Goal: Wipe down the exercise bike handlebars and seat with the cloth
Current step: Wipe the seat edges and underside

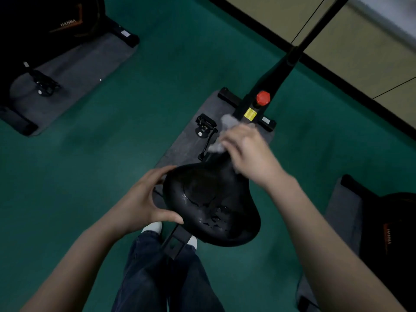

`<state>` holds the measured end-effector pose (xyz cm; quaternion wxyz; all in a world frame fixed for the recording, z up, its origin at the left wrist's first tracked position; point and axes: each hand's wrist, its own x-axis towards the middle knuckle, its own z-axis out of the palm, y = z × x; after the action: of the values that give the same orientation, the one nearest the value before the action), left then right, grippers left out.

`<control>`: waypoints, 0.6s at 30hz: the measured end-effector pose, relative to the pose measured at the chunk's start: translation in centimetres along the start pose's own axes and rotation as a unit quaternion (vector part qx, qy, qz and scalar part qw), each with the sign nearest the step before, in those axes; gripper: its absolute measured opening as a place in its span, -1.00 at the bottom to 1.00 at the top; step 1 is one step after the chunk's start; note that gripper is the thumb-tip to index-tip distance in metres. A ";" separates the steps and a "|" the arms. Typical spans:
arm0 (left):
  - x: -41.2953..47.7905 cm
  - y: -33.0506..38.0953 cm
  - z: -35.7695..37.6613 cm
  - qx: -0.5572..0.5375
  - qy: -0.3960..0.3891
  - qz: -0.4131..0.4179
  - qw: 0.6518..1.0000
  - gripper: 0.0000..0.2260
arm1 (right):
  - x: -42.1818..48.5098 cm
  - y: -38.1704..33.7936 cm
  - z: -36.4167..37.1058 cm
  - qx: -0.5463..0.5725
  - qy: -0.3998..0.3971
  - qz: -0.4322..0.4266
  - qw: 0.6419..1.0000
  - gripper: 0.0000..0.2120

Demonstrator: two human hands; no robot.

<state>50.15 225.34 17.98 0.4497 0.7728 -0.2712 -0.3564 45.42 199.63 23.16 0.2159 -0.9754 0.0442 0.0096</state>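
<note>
The black bike seat [211, 206] fills the middle of the view, with wet patches glinting on its wide rear part. My left hand [144, 199] grips the seat's left edge, thumb at the back rim and fingers curled over the front side. My right hand [245, 149] holds a crumpled grey cloth [225, 131] against the narrow nose of the seat; the hand is blurred. The handlebars are not in view.
The bike frame [270, 86] with a red knob [263, 98] rises to the upper right, standing on a grey mat [184, 143] with a pedal [204, 126]. Other bikes sit at the upper left [45, 23] and lower right [387, 233] on green floor. My legs stand below the seat.
</note>
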 end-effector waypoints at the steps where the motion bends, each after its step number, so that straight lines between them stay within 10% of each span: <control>1: 0.0 -0.1 0.0 -0.001 -0.001 0.001 1.000 -0.11 | -0.6 -0.3 0.4 -0.018 -0.012 -0.037 0.999 -0.87; 7: 0.2 -0.6 0.2 -0.007 0.008 0.003 1.000 -0.13 | 2.6 2.8 -1.0 0.081 0.039 0.081 0.993 -0.84; 12: 0.3 -0.9 0.4 -0.015 0.010 0.022 1.000 -0.12 | 1.3 4.3 0.5 0.424 0.179 0.263 0.848 -0.82; 18: 0.4 -1.3 0.3 -0.005 0.009 0.014 1.000 -0.13 | -2.4 2.0 2.9 0.392 0.306 0.344 0.796 -0.84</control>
<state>50.28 225.52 16.60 0.4609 0.7700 -0.2757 -0.3443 42.89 199.28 19.79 0.5375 -0.6796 0.4410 -0.2339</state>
